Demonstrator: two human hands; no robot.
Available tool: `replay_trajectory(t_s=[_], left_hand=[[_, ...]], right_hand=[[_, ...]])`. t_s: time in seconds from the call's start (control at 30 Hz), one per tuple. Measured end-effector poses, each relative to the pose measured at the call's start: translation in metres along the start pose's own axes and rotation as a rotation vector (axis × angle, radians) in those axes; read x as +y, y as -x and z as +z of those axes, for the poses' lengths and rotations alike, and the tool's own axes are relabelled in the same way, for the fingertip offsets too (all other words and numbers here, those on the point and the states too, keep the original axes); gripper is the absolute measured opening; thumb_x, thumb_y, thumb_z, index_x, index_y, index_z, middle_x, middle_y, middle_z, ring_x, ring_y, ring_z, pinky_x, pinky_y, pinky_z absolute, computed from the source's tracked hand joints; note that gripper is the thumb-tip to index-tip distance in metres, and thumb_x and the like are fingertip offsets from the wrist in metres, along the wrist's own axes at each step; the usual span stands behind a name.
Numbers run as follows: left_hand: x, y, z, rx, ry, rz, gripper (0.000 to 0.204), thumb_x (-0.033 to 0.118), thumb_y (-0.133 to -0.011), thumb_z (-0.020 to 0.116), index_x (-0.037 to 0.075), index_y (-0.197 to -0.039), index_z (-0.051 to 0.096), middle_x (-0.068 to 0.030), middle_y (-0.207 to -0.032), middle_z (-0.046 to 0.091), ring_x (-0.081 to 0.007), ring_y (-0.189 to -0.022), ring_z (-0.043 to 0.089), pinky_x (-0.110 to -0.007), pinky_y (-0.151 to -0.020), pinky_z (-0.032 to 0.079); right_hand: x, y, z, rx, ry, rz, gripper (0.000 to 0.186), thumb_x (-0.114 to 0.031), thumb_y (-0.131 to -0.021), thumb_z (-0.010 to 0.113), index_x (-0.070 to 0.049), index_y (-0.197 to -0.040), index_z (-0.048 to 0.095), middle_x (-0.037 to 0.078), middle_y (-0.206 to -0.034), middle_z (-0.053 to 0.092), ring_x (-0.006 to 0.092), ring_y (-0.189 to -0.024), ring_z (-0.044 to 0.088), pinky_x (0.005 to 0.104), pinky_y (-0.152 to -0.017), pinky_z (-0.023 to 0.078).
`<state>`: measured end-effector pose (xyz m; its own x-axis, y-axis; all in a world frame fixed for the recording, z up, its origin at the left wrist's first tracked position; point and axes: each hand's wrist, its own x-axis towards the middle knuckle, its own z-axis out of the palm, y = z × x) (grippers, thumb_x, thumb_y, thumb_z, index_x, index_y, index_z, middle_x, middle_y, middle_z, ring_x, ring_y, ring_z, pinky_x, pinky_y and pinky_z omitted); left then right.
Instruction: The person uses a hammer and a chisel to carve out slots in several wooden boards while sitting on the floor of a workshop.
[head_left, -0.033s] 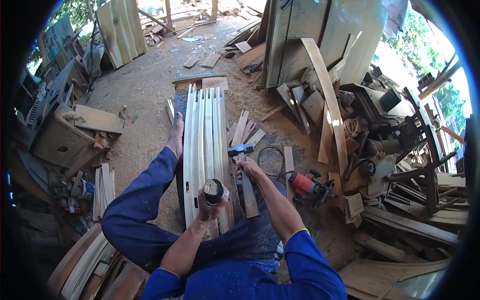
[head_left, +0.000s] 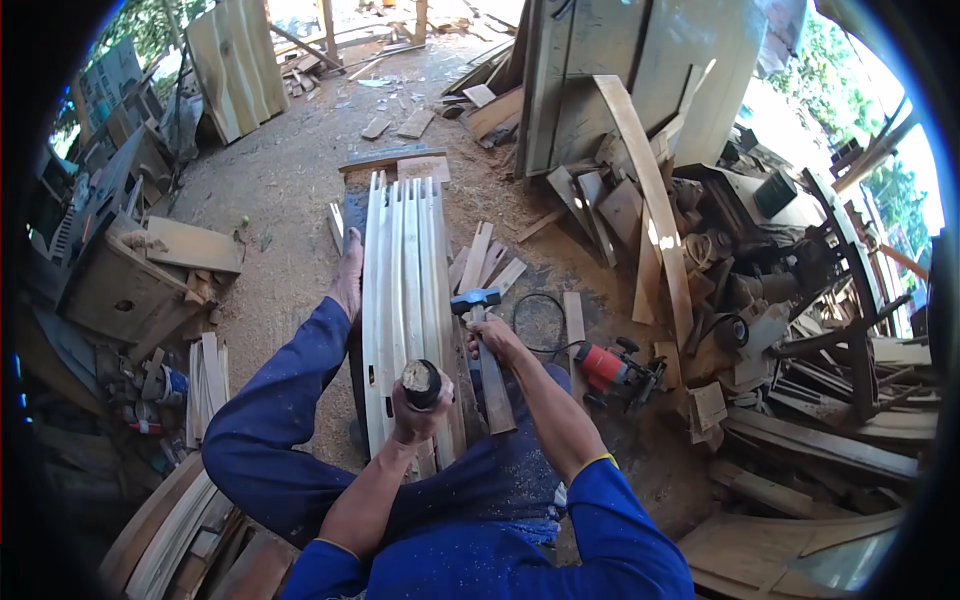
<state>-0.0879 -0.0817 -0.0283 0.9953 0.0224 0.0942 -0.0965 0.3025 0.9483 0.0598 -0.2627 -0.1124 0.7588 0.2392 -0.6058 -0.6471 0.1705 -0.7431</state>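
My left hand is wrapped round an upright chisel, seen almost end-on as a round, worn wooden top in a dark ring; its blade is hidden below the fist. It stands over the near part of several pale, slightly curved wood strips, lying side by side lengthwise in front of me. Slots show in the leftmost strip. My right hand grips a hammer close under its blue-grey head, just right of the strips. The hammer's flat wooden handle runs back toward my lap.
A red and black router with a looped black cable lies on the ground at right. Wood offcuts lie beyond the hammer. My bare left foot is beside the strips. Leaning boards and piled timber crowd the right; a wooden box stands left.
The whole view has shifted very slightly. Both hands, the chisel and the hammer keep nearly the same places against the strips.
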Motion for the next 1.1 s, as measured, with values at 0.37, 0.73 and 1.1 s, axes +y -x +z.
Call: replay_trajectory(t_s=[0.37, 0.73, 1.1], left_hand=[[-0.008, 0.021, -0.007, 0.017, -0.220, 0.189, 0.023, -0.002, -0.082, 0.067, 0.005, -0.100, 0.053, -0.0054, -0.085, 0.060, -0.0135, -0.076, 0.060, -0.029, -0.070, 0.050], [0.050, -0.005, -0.018, -0.320, -0.062, -0.006, 0.053, 0.014, -0.076, 0.085, 0.006, -0.117, 0.052, -0.0019, -0.091, 0.063, -0.0148, -0.088, 0.063, -0.032, -0.085, 0.052], [0.045, -0.001, -0.015, -0.256, -0.341, 0.148, 0.034, 0.010, -0.077, 0.074, 0.001, -0.107, 0.060, -0.0120, -0.091, 0.067, -0.0206, -0.083, 0.064, -0.034, -0.081, 0.052]], right_hand=[[0.024, 0.001, 0.007, -0.102, 0.013, -0.062, 0.010, -0.010, -0.091, 0.060, -0.004, -0.094, 0.052, 0.006, -0.066, 0.055, 0.0172, -0.052, 0.058, 0.0328, -0.044, 0.050], [-0.006, 0.032, 0.027, 0.213, 0.614, -0.235, 0.038, -0.018, -0.090, 0.064, -0.008, -0.125, 0.052, 0.014, -0.079, 0.062, 0.0238, -0.059, 0.062, 0.0385, -0.050, 0.052], [-0.199, 0.338, 0.115, 0.483, 0.812, -1.237, 0.026, 0.001, -0.089, 0.059, 0.000, -0.114, 0.056, 0.005, -0.081, 0.063, 0.0135, -0.062, 0.061, 0.0306, -0.056, 0.052]])
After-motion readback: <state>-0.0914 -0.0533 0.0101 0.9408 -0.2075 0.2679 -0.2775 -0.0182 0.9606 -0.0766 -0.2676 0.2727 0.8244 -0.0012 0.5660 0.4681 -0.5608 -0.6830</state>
